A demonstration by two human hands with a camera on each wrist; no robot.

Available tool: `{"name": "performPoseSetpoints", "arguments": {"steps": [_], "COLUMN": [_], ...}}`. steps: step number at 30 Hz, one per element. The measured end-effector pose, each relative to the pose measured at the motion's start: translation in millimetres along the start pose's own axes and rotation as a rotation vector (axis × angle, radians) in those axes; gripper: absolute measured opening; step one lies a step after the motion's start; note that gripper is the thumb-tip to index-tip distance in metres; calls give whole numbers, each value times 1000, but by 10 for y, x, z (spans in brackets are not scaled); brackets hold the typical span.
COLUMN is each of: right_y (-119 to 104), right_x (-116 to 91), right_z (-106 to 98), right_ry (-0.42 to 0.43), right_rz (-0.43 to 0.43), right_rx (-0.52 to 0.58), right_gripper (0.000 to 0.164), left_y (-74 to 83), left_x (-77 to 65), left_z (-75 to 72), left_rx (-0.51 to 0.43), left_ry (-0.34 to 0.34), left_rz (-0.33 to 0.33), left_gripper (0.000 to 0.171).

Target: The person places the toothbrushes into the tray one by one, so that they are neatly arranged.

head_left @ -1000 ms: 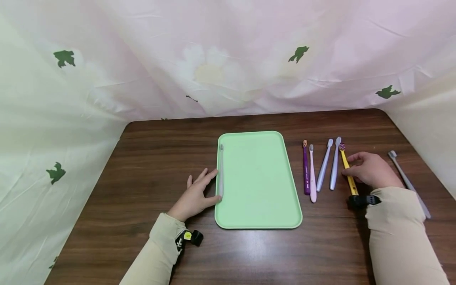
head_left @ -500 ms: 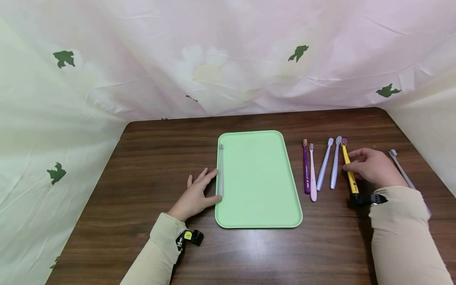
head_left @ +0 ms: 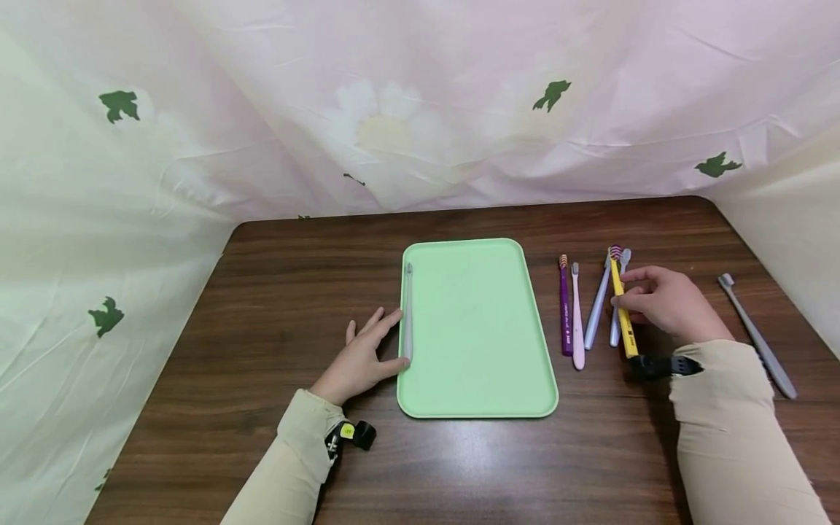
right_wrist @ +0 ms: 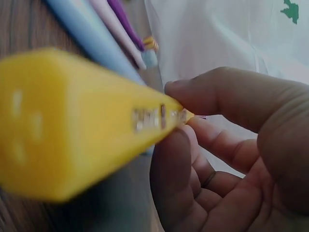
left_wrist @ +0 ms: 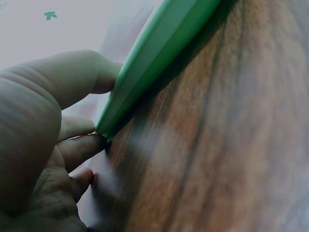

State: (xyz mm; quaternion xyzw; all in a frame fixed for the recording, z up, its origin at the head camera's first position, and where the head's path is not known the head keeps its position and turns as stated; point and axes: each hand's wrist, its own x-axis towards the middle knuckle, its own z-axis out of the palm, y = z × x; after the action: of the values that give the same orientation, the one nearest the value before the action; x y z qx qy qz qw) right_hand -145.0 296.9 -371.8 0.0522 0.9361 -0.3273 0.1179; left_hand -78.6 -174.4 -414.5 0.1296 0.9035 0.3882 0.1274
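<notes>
My right hand (head_left: 669,302) pinches a yellow toothbrush (head_left: 628,335) between thumb and fingers. Its handle looms large in the right wrist view, where the yellow toothbrush (right_wrist: 96,125) hides part of what lies below. In the head view it crosses over two light blue toothbrushes (head_left: 596,310), partly covering the right one. My left hand (head_left: 361,357) rests at the left edge of a pale green tray (head_left: 485,328), fingers extended. In the left wrist view, thumb and fingertips touch the tray's rim (left_wrist: 145,63). Inside the tray, along its left side, lies a greyish toothbrush (head_left: 408,313).
A purple toothbrush (head_left: 565,310) and a pink toothbrush (head_left: 577,321) lie just right of the tray. Beyond my right hand lies a grey toothbrush (head_left: 757,335). The dark wooden table (head_left: 282,284) meets a patterned curtain (head_left: 453,146) at the back.
My right hand has taken hold of the yellow toothbrush and shifted left with it, over the light blue ones. The left hand and tray have stayed put.
</notes>
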Motion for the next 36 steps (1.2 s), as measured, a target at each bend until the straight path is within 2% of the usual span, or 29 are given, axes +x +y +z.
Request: {"name": "performPoseSetpoints", "arguments": {"steps": [6,11,19,36], "right_y": [-93,-192,-328,-532], "right_x": [-3,-20,-28,-51], "right_z": [79,123,203,363], "right_ry": [11,8,-42,-107], "right_rz": [-59,-85,-90,-178], "right_rx": [67,79,93,122], "right_gripper": [53,54,54,45], "left_y": [-2,-5,-3,1], "left_x": [3,3,7,7], "left_z": [1,-3,-6,-9], "left_rx": [8,8,0,3], "left_ry": [-4,-5,-7,-15], "left_rz": [-1,-2,2,-5], "left_gripper": [82,82,82,82]}}
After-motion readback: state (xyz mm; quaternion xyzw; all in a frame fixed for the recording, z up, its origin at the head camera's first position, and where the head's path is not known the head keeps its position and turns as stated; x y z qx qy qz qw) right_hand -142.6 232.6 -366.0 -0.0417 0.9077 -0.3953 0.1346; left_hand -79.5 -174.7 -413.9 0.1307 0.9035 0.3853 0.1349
